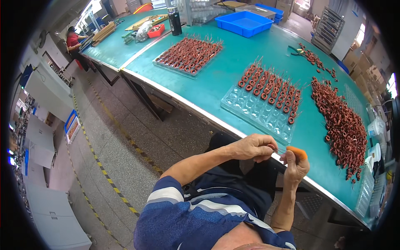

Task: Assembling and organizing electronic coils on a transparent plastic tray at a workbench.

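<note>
My left hand is closed, pinching a small reddish-brown wire-wound ring coil just over the table's front edge. Thin wire leads run from that coil to my right hand, whose thumb and forefinger are pinched together on them. Something orange, which looks like a finger cover, sits at the right forefinger. Just beyond the hands lies a clear plastic tray with round pockets. Its far rows hold similar coils with leads pointing up; the near pockets are bare.
A big heap of loose coils covers the table's right side, with pliers beyond it. Farther left stands another coil-filled tray. A blue bin, a dark flask and a red box stand behind. A person works far left.
</note>
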Demonstrator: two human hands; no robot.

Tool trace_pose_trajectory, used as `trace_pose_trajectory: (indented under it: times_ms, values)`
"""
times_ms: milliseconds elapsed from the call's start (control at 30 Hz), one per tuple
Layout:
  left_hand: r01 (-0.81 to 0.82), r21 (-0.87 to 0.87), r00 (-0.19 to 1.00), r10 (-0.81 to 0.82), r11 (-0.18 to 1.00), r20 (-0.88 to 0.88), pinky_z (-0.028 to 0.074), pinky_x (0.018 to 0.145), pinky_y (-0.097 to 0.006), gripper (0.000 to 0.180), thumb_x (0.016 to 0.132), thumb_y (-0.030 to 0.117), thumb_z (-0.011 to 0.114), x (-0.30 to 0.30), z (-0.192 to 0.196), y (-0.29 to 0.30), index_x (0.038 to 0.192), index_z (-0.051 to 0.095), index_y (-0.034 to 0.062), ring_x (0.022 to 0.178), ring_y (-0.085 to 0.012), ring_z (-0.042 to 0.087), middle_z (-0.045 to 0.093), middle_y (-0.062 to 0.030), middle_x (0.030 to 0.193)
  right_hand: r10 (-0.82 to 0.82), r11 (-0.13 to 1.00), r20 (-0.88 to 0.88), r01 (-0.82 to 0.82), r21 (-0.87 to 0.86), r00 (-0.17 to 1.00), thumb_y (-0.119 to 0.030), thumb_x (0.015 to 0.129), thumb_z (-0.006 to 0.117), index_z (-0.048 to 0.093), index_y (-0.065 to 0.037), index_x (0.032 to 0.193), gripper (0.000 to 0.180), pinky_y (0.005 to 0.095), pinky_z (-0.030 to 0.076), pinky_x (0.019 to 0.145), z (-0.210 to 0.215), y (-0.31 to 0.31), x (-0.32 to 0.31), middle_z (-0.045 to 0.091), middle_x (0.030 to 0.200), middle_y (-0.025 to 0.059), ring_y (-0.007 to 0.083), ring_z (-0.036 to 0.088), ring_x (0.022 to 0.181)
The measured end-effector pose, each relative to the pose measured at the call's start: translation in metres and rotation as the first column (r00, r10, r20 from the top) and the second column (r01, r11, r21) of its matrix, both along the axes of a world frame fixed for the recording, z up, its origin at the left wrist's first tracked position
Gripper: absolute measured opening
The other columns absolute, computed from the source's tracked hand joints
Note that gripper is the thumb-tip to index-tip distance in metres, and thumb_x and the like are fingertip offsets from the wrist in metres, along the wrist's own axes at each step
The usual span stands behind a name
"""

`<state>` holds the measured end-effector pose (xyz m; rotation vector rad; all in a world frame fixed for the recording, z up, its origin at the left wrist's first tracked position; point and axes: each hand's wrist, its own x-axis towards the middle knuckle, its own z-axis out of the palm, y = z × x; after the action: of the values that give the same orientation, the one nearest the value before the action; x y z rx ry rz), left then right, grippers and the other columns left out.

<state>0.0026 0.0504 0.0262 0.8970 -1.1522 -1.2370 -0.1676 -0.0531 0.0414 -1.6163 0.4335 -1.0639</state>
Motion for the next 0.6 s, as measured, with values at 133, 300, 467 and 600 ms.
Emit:
trace_pose_trajectory:
  times_ms: [133,300,467,600]
  values:
    - [-0.011,-0.033,1.0,0.012,0.999,0.021,0.043,0.054,-0.023,0.023,0.097,0.018,0.053,-0.019,0.019,0.004,0.112,0.054,0.0007,0.059,-0.0087,0.051,0.056,-0.0026,0.07,0.027,1.0,0.033,-0.027,0.01,0.999,-0.008,0.088,0.067,0.066,0.002,0.092,0.01,0.0192,0.04,0.052,0.001,0.001,-0.006,0.062,0.065,0.0037,0.0075,0.054,0.056]
    - [-0.189,-0.019,0.972,0.19,0.982,0.139,0.043,0.054,-0.024,0.013,0.092,0.008,0.054,-0.025,0.015,-0.013,0.102,0.06,0.0023,0.059,-0.0075,0.051,0.054,-0.0003,0.065,-0.198,0.967,0.001,0.195,-0.166,0.98,0.001,0.086,0.062,0.066,0.003,0.094,0.009,0.0207,0.046,0.057,-0.008,-0.001,-0.009,0.065,0.071,0.0058,0.0101,0.058,0.06]
    - [-0.325,0.01,0.941,0.322,0.946,0.105,0.042,0.051,-0.023,0.018,0.095,0.009,0.052,-0.015,0.017,-0.013,0.108,0.056,-0.0024,0.058,-0.0067,0.05,0.055,-0.0011,0.068,-0.01,0.969,0.123,-0.021,0.246,0.992,-0.015,0.093,0.061,0.059,0.004,0.107,0.023,0.0228,0.044,0.061,0.008,-0.012,0.027,0.062,0.076,0.006,0.0114,0.057,0.066]
    - [-0.344,-0.034,0.934,0.345,0.938,0.088,0.038,0.052,-0.021,0.019,0.096,0.011,0.052,-0.008,0.006,-0.025,0.109,0.055,-0.0026,0.058,-0.0043,0.045,0.051,0.0009,0.069,-0.077,0.97,0.082,0.056,0.236,0.994,-0.024,0.092,0.065,0.061,0.002,0.101,0.028,0.0195,0.042,0.055,-0.005,-0.02,0.011,0.063,0.073,0.0043,0.0089,0.057,0.062]
